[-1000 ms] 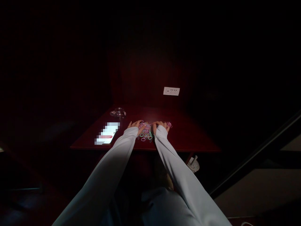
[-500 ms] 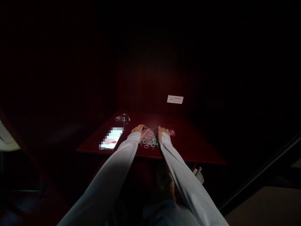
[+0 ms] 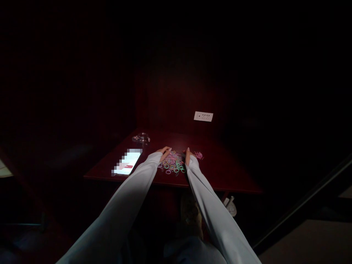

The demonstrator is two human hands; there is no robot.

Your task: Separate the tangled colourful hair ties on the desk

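A pile of small coloured hair ties (image 3: 173,164), pink, purple, green and yellowish, lies near the front of the dark red table (image 3: 222,170). At the pile's left edge is my left hand (image 3: 164,153), its fingers extended, thumb toward the ties. On the other side my right hand (image 3: 188,157) rests on its edge with the thumb raised, open; its other fingers are partly hidden. Just beyond the right wrist lies a pink bunch of ties or strands (image 3: 198,156), too small to make out. Neither hand visibly grips anything.
A lit phone (image 3: 128,163) lies to the left. Behind it stands a clear round container (image 3: 143,137) with small pale pieces beside it. A white socket plate (image 3: 203,116) is on the back wall. Below the table's front right hangs a pale object (image 3: 231,207).
Both hands have shifted slightly, the left one turning onto its edge and away from the ties, so more of the pile shows. The view has moved a little.
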